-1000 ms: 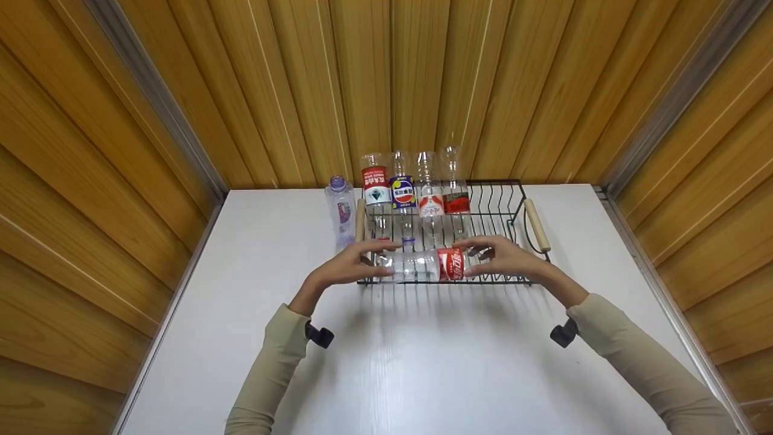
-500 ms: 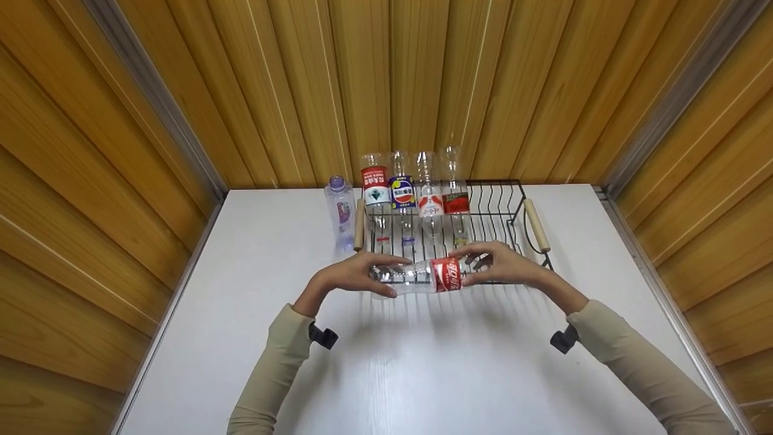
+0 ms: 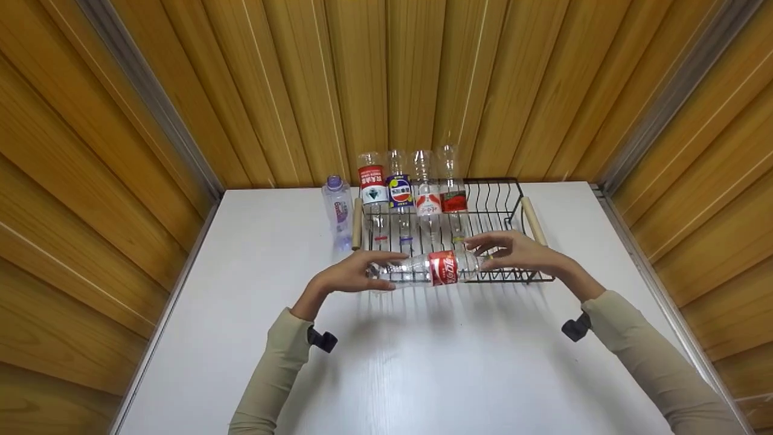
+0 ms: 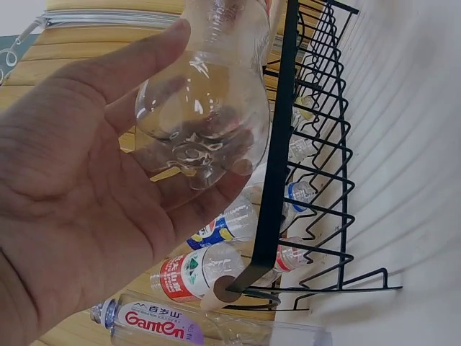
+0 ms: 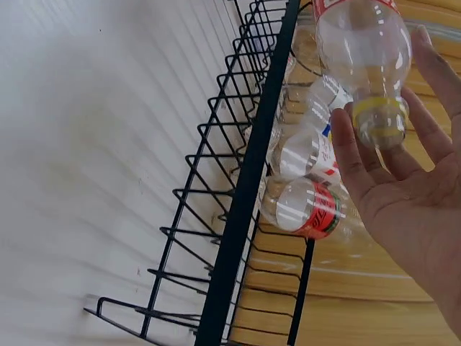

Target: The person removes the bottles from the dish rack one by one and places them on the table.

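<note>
A clear empty plastic bottle with a red label (image 3: 443, 267) is held sideways over the near edge of a black wire rack (image 3: 495, 212). My left hand (image 3: 349, 273) grips its rounded base; in the left wrist view the thumb lies along one side, with fingers showing behind the clear plastic. My right hand (image 3: 519, 251) is around the neck end with fingers spread. In the right wrist view the capless neck (image 5: 379, 122) with a yellow ring sits between the parted thumb and fingers of that hand.
Several empty bottles stand in a row on the rack's left part, necks down, among them a blue-labelled bottle (image 3: 400, 192). A purple-tinted bottle (image 3: 338, 211) stands outside by the left wooden handle (image 3: 357, 223). Another wooden handle (image 3: 533, 221) is on the right. Wood-panelled walls surround the white table (image 3: 386, 362).
My right hand has moved right, from the label to the neck end, and its fingers have loosened. The bottle came slightly nearer me, then back a little, with my left hand on its base.
</note>
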`<action>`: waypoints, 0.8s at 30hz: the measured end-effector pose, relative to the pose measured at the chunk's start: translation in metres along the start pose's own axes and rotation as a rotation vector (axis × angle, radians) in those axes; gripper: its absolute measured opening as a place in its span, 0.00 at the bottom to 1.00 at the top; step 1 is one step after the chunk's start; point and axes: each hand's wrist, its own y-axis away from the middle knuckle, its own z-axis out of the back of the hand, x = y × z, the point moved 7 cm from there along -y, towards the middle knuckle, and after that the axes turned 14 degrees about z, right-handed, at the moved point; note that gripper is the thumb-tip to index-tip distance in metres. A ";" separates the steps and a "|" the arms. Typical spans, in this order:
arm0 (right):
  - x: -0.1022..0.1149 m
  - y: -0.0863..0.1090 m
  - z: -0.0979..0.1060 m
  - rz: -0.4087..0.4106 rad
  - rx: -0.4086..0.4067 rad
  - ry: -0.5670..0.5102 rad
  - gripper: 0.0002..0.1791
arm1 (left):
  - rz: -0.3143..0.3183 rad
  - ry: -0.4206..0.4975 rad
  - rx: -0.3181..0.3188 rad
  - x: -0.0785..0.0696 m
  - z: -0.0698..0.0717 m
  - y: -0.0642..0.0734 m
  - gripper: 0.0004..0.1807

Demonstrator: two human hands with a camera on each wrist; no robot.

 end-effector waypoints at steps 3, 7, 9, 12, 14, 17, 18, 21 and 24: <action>-0.008 0.008 0.019 -0.040 -0.051 0.010 0.34 | 0.002 0.002 -0.015 0.002 0.003 0.003 0.35; -0.022 0.022 0.048 -0.093 -0.117 0.055 0.33 | 0.000 0.000 -0.047 0.004 0.007 0.006 0.35; -0.030 0.030 0.062 -0.119 -0.156 0.073 0.31 | 0.000 0.006 -0.074 0.006 0.010 0.008 0.35; -0.041 0.042 0.079 -0.161 -0.221 0.059 0.31 | 0.013 0.019 -0.122 0.012 0.015 0.012 0.35; -0.050 0.051 0.087 -0.185 -0.262 0.039 0.32 | 0.022 0.043 -0.148 0.016 0.018 0.016 0.35; -0.063 0.064 0.095 -0.212 -0.308 0.033 0.34 | 0.050 0.099 -0.182 0.025 0.023 0.020 0.35; -0.066 0.068 0.097 -0.215 -0.319 0.034 0.34 | 0.057 0.120 -0.199 0.028 0.025 0.021 0.36; -0.073 0.077 0.101 -0.219 -0.347 0.027 0.35 | 0.086 0.189 -0.271 0.037 0.033 0.024 0.37; -0.077 0.082 0.102 -0.224 -0.358 0.005 0.36 | 0.117 0.248 -0.353 0.046 0.041 0.028 0.38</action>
